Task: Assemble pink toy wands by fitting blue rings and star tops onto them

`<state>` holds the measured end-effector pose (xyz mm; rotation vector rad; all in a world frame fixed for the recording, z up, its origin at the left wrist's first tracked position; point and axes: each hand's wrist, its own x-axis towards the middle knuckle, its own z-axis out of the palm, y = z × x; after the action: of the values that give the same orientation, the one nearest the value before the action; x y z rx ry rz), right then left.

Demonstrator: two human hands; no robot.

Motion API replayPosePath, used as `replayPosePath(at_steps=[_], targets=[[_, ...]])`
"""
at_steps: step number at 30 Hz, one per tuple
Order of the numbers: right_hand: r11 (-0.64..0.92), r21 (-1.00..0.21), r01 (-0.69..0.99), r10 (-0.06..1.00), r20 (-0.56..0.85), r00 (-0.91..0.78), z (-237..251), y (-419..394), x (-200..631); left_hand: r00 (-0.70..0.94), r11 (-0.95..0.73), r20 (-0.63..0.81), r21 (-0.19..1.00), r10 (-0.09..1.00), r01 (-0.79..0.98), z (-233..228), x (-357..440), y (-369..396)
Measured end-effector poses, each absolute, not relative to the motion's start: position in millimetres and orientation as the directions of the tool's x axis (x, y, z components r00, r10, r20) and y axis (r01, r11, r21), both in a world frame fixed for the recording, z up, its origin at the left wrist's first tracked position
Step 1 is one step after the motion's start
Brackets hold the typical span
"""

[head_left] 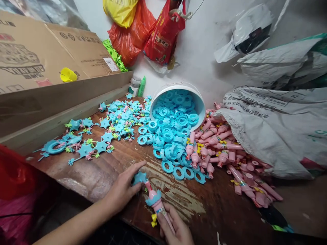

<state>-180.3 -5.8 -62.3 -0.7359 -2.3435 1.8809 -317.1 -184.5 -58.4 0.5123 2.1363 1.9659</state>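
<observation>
My right hand grips the pink handle of a toy wand low over the table's front part. Around the wand's upper end sits a scalloped blue ring, with a red-and-white striped tip beyond it. A small yellow piece hangs beside the handle. My left hand holds a blue star-shaped piece between thumb and fingers, at the striped tip. Whether piece and tip are joined is hard to make out.
A tipped white bucket spills blue rings onto the wooden table. Blue star pieces lie left; pink wands spill from a white woven sack at right. A cardboard box stands back left.
</observation>
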Motion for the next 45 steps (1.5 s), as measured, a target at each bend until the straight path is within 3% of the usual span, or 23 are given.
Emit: replayPosePath(at_steps=[3, 7, 13, 16, 19, 21, 24, 26, 28, 35, 45], targets=[[0.28, -0.896, 0.345, 0.351, -0.238, -0.905, -46, 7, -177, -0.893, 0.046, 0.083, 0.992, 0.442, 0.116, -68, -312, -177], [0.454, -0.801, 0.391, 0.241, -0.312, -0.919, -35, 27, -177, -0.906, 0.036, 0.093, 0.992, 0.412, 0.118, -81, -316, -176], [0.55, -0.754, 0.359, 0.19, -0.305, -0.933, -37, 37, -179, -0.842, 0.056, 0.105, 0.986, 0.528, 0.158, -76, -321, -185], [0.531, -0.772, 0.349, 0.245, -0.254, -0.935, -36, 32, -177, -0.822, 0.086, -0.032, 0.996, 0.568, 0.021, -69, -325, -194], [0.459, -0.805, 0.376, 0.383, -0.203, -0.901, -32, 28, -175, -0.826, -0.094, -0.212, 0.948, 0.523, -0.303, -65, -324, -195], [0.413, -0.824, 0.387, 0.458, -0.18, -0.871, -29, 27, -175, -0.84, -0.164, -0.231, 0.922, 0.491, -0.349, -65, -319, -189], [0.439, -0.83, 0.345, 0.433, -0.141, -0.89, -27, 27, -175, -0.884, 0.027, -0.073, 0.997, 0.462, -0.068, -72, -308, -177], [0.502, -0.808, 0.31, 0.361, -0.13, -0.924, -29, 27, -174, -0.876, 0.171, 0.046, 0.975, 0.481, 0.144, -78, -302, -171], [0.551, -0.78, 0.296, 0.316, -0.133, -0.939, -33, 29, -173, -0.853, 0.223, 0.099, 0.944, 0.513, 0.243, -83, -300, -169], [0.576, -0.746, 0.335, 0.314, -0.177, -0.933, -39, 33, -168, -0.774, 0.259, 0.125, 0.899, 0.621, 0.353, -90, -306, -174], [0.619, -0.737, 0.273, 0.298, -0.102, -0.949, -45, 30, -168, -0.774, 0.24, 0.142, 0.903, 0.617, 0.356, -95, -304, -174]])
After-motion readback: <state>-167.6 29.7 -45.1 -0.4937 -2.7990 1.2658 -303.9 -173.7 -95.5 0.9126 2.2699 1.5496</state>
